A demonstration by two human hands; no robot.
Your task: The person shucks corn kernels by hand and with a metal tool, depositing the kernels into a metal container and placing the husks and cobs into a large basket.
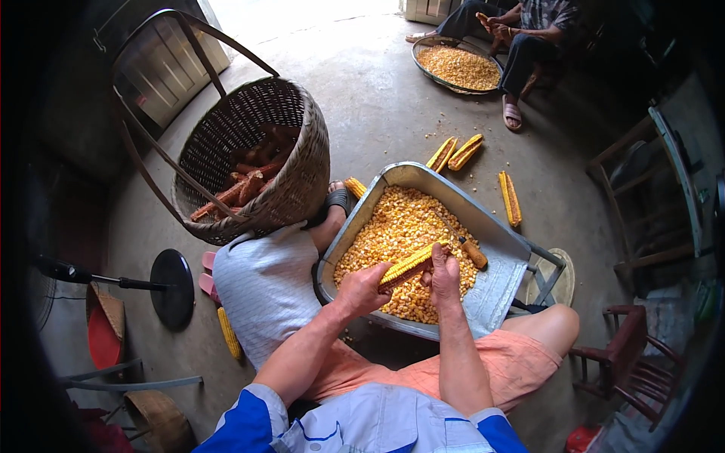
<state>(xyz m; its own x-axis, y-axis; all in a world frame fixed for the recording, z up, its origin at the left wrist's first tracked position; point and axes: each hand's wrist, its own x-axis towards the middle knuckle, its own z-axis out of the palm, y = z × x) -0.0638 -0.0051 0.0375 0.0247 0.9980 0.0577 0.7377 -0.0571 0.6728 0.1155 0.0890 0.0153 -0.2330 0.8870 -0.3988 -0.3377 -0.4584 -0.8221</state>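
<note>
Both my hands hold one partly shelled corn cob (409, 266), tilted over a metal pan. My left hand (362, 289) grips its lower left end. My right hand (444, 277) is at the upper right end, thumb pressed along the cob. Yellow kernels still cover its upper side, while reddish bare cob shows below. Loose kernels (385, 226) fill much of the metal pan (498, 303). A tool with a wooden handle (474, 253) lies on the kernels just right of the cob.
A tall wicker basket (308, 164) with bare cobs (243, 187) stands at left. Partly stripped cobs (510, 198) lie beyond the pan. Another person (529, 34) sits by a round tray of kernels (459, 68). A fan base (173, 289) and a wooden chair (623, 351) flank me.
</note>
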